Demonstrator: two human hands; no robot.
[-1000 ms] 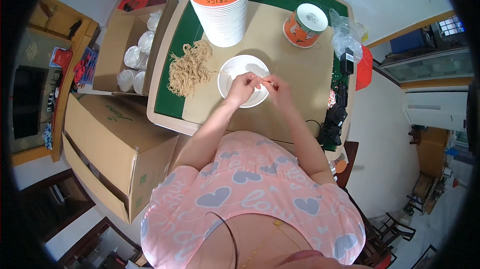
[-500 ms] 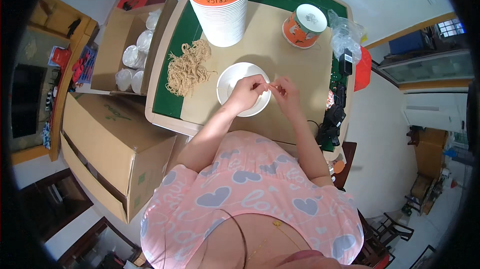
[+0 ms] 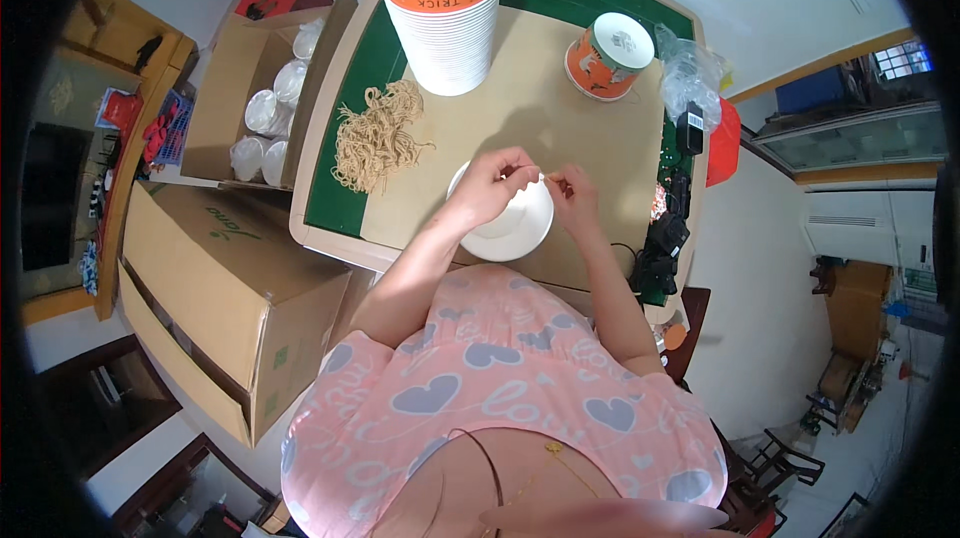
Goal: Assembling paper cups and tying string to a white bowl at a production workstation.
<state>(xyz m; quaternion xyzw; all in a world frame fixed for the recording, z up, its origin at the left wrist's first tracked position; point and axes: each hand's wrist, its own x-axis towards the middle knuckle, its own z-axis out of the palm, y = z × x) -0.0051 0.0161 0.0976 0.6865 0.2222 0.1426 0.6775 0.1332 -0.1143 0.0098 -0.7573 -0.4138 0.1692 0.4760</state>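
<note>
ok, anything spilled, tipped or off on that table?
Nothing spilled. One orange paper cup lies tipped on its side near the table's far right, apart from the upright cup stack. The pile of twine pieces is loose but contained.

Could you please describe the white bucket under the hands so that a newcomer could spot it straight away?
Start at the green-edged table with its tan top. Near its front edge, beneath the left hand and right hand, sits a round white bucket seen from above. Unlike the tall stack of orange-printed buckets and the single orange bucket further back, it shows only plain white.
</note>
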